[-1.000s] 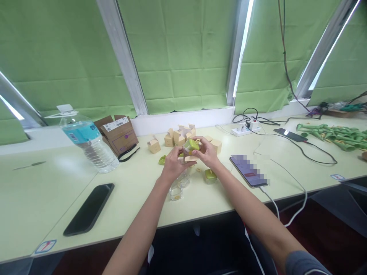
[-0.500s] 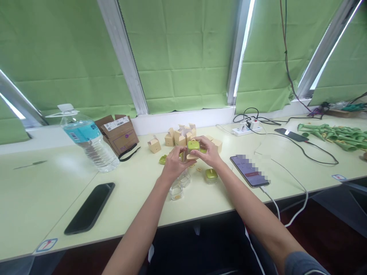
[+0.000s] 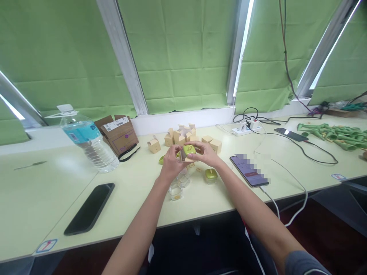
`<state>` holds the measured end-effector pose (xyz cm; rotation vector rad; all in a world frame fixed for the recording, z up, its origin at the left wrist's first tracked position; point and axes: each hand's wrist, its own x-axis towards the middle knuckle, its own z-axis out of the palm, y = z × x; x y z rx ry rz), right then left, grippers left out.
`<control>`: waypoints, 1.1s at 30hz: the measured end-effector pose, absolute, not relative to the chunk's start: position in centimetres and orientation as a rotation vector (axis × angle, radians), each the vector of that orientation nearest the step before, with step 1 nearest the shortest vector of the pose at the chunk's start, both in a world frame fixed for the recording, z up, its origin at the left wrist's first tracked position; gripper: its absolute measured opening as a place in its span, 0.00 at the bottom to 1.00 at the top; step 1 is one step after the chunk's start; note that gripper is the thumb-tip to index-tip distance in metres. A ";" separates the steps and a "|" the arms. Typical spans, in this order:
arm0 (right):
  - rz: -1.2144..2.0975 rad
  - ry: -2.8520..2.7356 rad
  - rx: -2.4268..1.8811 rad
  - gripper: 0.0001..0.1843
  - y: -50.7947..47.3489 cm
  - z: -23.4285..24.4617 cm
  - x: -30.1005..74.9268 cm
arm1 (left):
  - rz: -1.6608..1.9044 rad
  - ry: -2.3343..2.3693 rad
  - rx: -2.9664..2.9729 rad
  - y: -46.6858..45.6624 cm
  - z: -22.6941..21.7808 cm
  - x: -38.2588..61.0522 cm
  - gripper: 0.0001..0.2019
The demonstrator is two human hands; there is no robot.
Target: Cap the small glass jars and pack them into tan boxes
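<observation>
Two hands meet over the middle of the table (image 3: 43, 198). Nearest, at the left, a dark phone (image 3: 89, 208) lies flat. Farther in, just below the left wrist, stand two open jars (image 3: 175, 191). A lidded jar (image 3: 210, 175) sits to their right, beside a lit phone (image 3: 249, 170) on its cable.

Above these, the left hand (image 3: 170, 164) curls round a small jar (image 3: 182, 155), fingers closed on its left side. The right hand (image 3: 207, 153) pinches the green lid (image 3: 188, 149) from the right with thumb and fingertips. The lid lies across the jar's top, slightly tilted, squarely between the two hands and touching both, so neither hand is nearer. Fingers hide most of the jar's body, and whether the lid is fully seated cannot be told.

Beyond the hands lie small tan boxes (image 3: 179, 138). A carton (image 3: 119, 133) and a water bottle (image 3: 88, 141) stand to the far left, and a power strip (image 3: 246, 131) lies to the far right.
</observation>
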<state>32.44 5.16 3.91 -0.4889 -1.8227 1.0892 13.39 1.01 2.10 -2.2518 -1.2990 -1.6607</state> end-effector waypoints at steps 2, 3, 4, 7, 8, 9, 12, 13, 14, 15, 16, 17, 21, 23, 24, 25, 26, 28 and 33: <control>1.101 -1.815 -0.471 0.27 5.1 4.0 32.5 | -1.699 -1.296 -2.248 1.1 2.1 13.4 0.29; 1.103 -1.812 -0.450 0.26 5.0 4.1 32.5 | -1.716 -1.293 -2.244 1.1 2.1 13.4 0.28; 1.103 -1.810 -0.422 0.23 5.0 4.2 32.5 | -1.727 -1.290 -2.243 1.1 2.1 13.4 0.28; 1.084 -1.817 -0.359 0.16 4.9 4.4 32.5 | -1.716 -1.288 -2.256 1.0 2.1 13.5 0.27; 1.075 -1.822 -0.351 0.16 4.9 4.4 32.5 | -1.707 -1.288 -2.261 1.0 2.2 13.5 0.26; 1.071 -1.826 -0.348 0.16 4.9 4.4 32.5 | -1.706 -1.289 -2.261 0.9 2.2 13.5 0.26; 1.052 -1.803 -0.383 0.17 5.0 4.2 32.5 | -1.738 -1.286 -2.257 0.8 2.3 13.5 0.26; 1.048 -1.785 -0.401 0.18 5.1 4.1 32.5 | -1.757 -1.289 -2.254 0.8 2.3 13.5 0.26; 1.050 -1.761 -0.414 0.18 5.3 4.0 32.5 | -1.781 -1.300 -2.245 0.8 2.4 13.5 0.25; 1.061 -1.736 -0.419 0.19 5.4 3.8 32.5 | -1.807 -1.318 -2.230 0.8 2.4 13.5 0.25; 1.081 -1.715 -0.416 0.21 5.6 3.7 32.5 | -1.841 -1.342 -2.214 0.8 2.4 13.5 0.25; 1.106 -1.702 -0.405 0.22 5.7 3.6 32.5 | -1.883 -1.368 -2.198 0.8 2.5 13.5 0.24; 1.152 -1.753 -0.407 0.31 5.8 3.2 32.3 | -2.064 -1.451 -2.160 0.9 2.6 13.5 0.25; 1.107 -1.821 -0.454 0.41 5.6 3.0 32.0 | -2.132 -1.496 -2.136 0.9 2.7 13.4 0.25; 1.075 -1.850 -0.479 0.43 5.5 2.9 31.9 | -2.162 -1.517 -2.126 0.9 2.7 13.4 0.25; 1.049 -1.874 -0.499 0.44 5.4 2.9 31.7 | -2.189 -1.537 -2.122 0.9 2.7 13.4 0.25; 1.030 -1.889 -0.511 0.42 5.3 2.8 31.6 | -2.211 -1.548 -2.128 0.8 2.8 13.3 0.25; 1.027 -1.889 -0.521 0.37 5.2 2.9 31.5 | -2.235 -1.556 -2.160 0.8 2.9 13.3 0.22; 1.072 -1.757 -0.497 0.32 5.6 3.0 31.8 | -2.241 -1.508 -2.251 0.9 3.1 13.3 0.18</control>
